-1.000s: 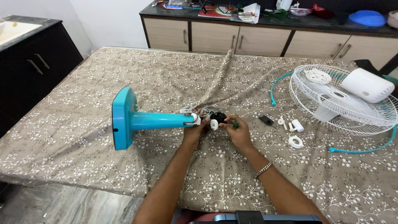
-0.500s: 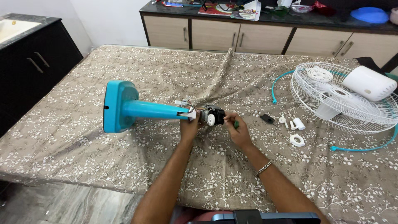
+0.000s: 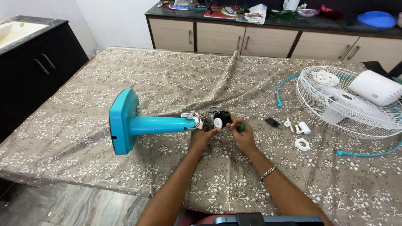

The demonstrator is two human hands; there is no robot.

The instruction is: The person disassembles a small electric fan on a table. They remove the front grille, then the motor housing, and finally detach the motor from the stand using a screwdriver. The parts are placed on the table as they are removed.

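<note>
While the teal fan stand lay on its side across the cloth-covered tabletop, I worked at its upper end, where the small black motor unit with its white knob stuck out toward me. My left hand sat just below that end of the stand, fingers curled up against the white collar and the knob, which I judged was to keep the assembly from rolling while it hung off the pole. Whether those fingers were fully clamped I could not tell; they were bent and touching the part. My right hand was closed around a green-handled tool, probably a screwdriver, its tip aimed at the motor unit just beside the stand's end; the tip itself was hidden.

The stand's square base stood up on edge at the far end from the motor, so the pole rested nearly level and the wiring faced me. Well to the right of the stand lay the loose pieces, set apart so they stayed out of the way: a small black part, several white plastic fittings, a white ring, the white wire grille with a white motor cover resting on it, and a teal rim band.
</note>
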